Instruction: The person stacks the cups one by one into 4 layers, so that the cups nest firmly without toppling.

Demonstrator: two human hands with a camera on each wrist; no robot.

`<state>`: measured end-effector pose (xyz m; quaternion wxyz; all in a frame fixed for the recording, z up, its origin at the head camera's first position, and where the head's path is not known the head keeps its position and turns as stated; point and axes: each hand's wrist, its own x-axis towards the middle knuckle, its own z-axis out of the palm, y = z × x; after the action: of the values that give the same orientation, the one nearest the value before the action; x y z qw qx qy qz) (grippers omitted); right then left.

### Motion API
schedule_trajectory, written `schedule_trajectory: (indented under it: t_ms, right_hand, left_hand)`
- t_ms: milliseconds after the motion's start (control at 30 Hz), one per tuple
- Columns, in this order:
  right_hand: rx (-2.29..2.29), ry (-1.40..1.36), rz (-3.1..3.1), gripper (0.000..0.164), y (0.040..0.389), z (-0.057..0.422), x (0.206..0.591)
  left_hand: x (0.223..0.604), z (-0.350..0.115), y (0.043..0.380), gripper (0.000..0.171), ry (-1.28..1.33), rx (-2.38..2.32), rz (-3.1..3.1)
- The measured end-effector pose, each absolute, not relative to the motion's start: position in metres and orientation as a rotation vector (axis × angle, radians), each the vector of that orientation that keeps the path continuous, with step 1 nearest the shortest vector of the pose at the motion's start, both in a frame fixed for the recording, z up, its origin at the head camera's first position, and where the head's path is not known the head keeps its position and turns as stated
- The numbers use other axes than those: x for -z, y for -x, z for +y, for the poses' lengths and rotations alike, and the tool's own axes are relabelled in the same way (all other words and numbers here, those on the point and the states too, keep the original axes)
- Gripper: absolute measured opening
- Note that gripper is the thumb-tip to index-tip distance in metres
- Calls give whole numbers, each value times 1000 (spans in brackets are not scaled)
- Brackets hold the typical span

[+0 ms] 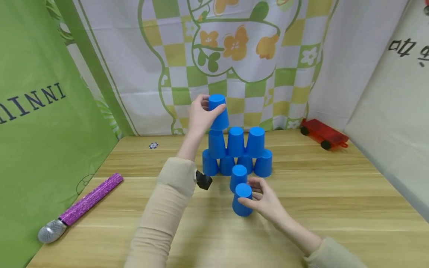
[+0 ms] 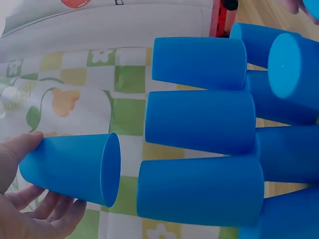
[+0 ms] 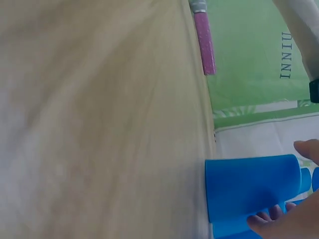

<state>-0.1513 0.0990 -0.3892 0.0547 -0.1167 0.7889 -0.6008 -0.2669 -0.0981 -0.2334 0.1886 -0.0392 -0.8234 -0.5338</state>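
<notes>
My left hand (image 1: 202,117) holds an upside-down blue cup (image 1: 219,113) between thumb and fingers, over the left end of the stack. In the left wrist view, a gap shows between this cup (image 2: 75,167) and the upper-row cups (image 2: 199,117). The stack has three upside-down cups (image 1: 236,141) on a lower row of several cups (image 1: 263,163). In front stand two more upside-down cups, one behind (image 1: 238,176) the nearer (image 1: 242,204). My right hand (image 1: 268,203) is around the nearer one, thumb and fingers spread, fingertips right at its side in the right wrist view.
A purple microphone (image 1: 83,206) lies at the left of the wooden table (image 1: 301,223). A red toy cart (image 1: 323,133) stands at the back right, and a small round chip (image 1: 153,145) at the back left. A patterned curtain (image 1: 187,74) hangs behind the table.
</notes>
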Motion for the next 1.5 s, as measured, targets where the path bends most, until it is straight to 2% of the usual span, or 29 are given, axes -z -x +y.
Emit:
schedule_trajectory:
  t_ms: [533, 1100, 1333, 1500]
  right_hand:
    - [1787, 311, 2446, 56, 148, 94, 390]
    - [1565, 578, 2635, 46, 156, 97, 392]
    - [1540, 580, 2640, 44, 157, 97, 391]
    - [1528, 591, 2644, 44, 158, 102, 390]
  left_hand:
    - [249, -82, 268, 50, 101, 1404, -2380]
    - [258, -83, 272, 49, 148, 1421, -2358]
    - [260, -82, 271, 49, 160, 1438, -2339]
    - [261, -84, 268, 58, 160, 1448, -2333]
